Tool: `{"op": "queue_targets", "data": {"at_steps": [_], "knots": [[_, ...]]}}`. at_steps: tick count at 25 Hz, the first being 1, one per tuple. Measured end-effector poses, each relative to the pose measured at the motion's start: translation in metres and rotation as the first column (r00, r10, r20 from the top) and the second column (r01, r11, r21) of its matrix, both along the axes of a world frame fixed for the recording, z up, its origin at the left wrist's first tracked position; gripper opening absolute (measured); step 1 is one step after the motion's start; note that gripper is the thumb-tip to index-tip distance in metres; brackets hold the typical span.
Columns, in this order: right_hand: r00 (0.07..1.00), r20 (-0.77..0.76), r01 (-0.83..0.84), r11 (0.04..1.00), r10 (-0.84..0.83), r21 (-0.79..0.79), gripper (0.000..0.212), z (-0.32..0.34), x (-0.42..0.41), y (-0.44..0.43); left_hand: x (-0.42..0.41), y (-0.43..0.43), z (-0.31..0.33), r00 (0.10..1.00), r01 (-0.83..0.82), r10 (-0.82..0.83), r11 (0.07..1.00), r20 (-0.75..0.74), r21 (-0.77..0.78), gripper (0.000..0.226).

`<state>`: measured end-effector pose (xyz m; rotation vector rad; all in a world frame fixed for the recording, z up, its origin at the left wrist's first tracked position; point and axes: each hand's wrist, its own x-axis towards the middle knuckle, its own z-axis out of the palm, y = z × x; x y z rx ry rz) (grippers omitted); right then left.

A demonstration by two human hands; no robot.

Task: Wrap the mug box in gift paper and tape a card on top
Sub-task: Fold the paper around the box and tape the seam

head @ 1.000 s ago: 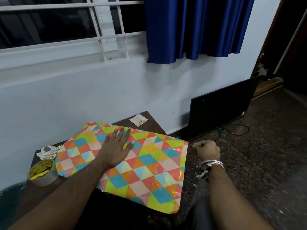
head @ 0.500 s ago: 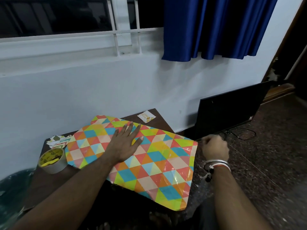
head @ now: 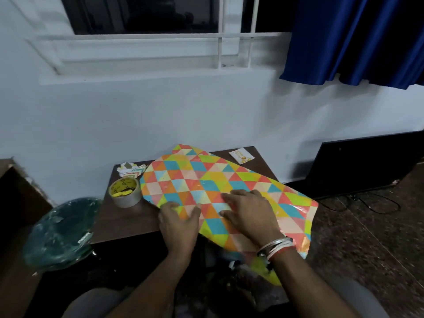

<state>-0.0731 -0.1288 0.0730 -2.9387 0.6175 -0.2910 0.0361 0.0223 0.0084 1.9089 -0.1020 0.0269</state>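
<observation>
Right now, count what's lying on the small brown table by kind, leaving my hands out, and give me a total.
Gift paper sheet: 1
Tape roll: 1
Card: 1
Pile of patterned paper scraps: 1
Total: 4

We've got white wall (head: 160, 115) beyond the left hand (head: 179, 226), dark window (head: 142, 14) above, blue curtain (head: 353, 37) upper right. Brown table (head: 128, 223) under that hand, bin (head: 59, 232) to its left. Right of the right hand (head: 250, 214): black screen (head: 362, 164), speckled floor (head: 367, 237). Dim light.
</observation>
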Motion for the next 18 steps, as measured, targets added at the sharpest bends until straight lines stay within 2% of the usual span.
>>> {"op": "queue_targets", "data": {"at_steps": [1, 2, 3, 4, 6, 8, 12, 14, 16, 18], "knots": [[1.0, 0.002, 0.006, 1.0, -0.006, 0.014, 0.051, 0.0, 0.002, -0.001, -0.011, 0.001, -0.004, 0.956, -0.089, 0.019, 0.97, -0.294, -0.226, 0.058], [1.0, -0.002, 0.012, 1.0, -0.012, 0.025, 0.051, 0.0, 0.003, -0.001, -0.021, -0.002, -0.007, 0.844, -0.183, -0.052, 0.908, -0.535, -0.376, 0.054], [1.0, -0.003, 0.01, 1.0, -0.01, 0.023, 0.051, 0.0, 0.003, -0.001, -0.032, -0.007, -0.006, 0.71, -0.222, -0.178, 0.862, -0.681, -0.456, 0.049], [1.0, -0.003, 0.008, 1.0, -0.008, 0.022, 0.05, -0.001, 0.001, -0.001, -0.04, -0.012, -0.007, 0.61, -0.207, -0.31, 0.827, -0.73, -0.524, 0.048], [1.0, 0.006, 0.012, 0.999, -0.012, 0.03, 0.049, 0.002, -0.002, 0.0, -0.049, -0.023, -0.006, 0.527, -0.158, -0.493, 0.743, -0.692, -0.65, 0.051], [0.999, 0.026, 0.026, 0.998, -0.028, 0.051, 0.048, 0.007, -0.003, 0.0, -0.048, -0.031, -0.006, 0.543, -0.159, -0.535, 0.691, -0.647, -0.705, 0.052], [0.999, 0.032, 0.039, 0.997, -0.042, 0.07, 0.047, 0.009, -0.003, -0.005, -0.052, -0.041, -0.016, 0.622, -0.227, -0.431, 0.7, -0.654, -0.678, 0.044], [0.998, 0.034, 0.049, 0.996, -0.051, 0.074, 0.047, 0.009, -0.002, -0.006, -0.051, -0.043, -0.025, 0.643, -0.208, -0.416, 0.713, -0.643, -0.669, 0.055], [0.998, 0.033, 0.054, 0.996, -0.056, 0.066, 0.047, 0.007, -0.002, -0.006, -0.048, -0.043, -0.032, 0.622, -0.175, -0.443, 0.724, -0.645, -0.667, 0.072], [0.997, 0.037, 0.06, 0.996, -0.062, 0.062, 0.047, 0.006, -0.002, -0.004, -0.047, -0.041, -0.03, 0.614, -0.14, -0.475, 0.721, -0.631, -0.679, 0.063]]}}
